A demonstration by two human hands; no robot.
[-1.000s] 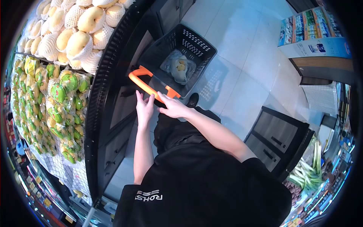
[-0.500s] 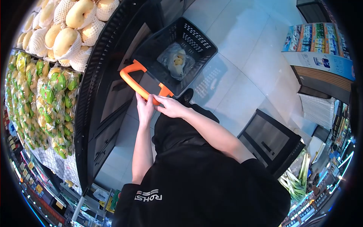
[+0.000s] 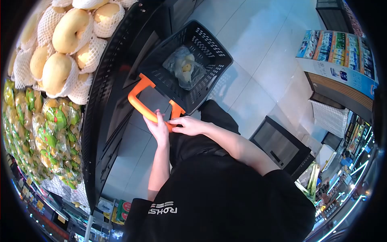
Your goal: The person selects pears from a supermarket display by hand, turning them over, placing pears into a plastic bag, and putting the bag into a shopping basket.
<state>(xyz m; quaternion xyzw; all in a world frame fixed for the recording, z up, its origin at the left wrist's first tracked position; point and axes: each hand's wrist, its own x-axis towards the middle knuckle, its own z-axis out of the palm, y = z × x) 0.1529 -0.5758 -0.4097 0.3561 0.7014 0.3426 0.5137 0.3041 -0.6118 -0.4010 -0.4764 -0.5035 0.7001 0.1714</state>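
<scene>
A black shopping basket (image 3: 215,68) with perforated sides hangs in front of my legs, its orange handle (image 3: 139,104) swung toward me. My left hand (image 3: 158,128) is closed around the lower part of this handle, thumb on top. My right hand (image 3: 188,126) grips the near end of the same handle, its fingers close to the left hand's. Inside the basket lies a clear plastic bag (image 3: 189,82) with a few pale yellow things in it; their kind is hard to make out.
Left, a black-edged display rack (image 3: 96,92) holds pale yellow fruits (image 3: 58,74) in white foam nets and bagged green-yellow produce (image 3: 52,121). Right stand a dark framed box (image 3: 280,145), leafy green stalks (image 3: 312,181) and a stand of packets (image 3: 336,50). Pale tiles (image 3: 250,52) cover the floor.
The handle and both hands have come slightly closer to my body. The rack's fruits appear larger and lower. A trouser leg now shows beside the basket where a shoe was visible.
</scene>
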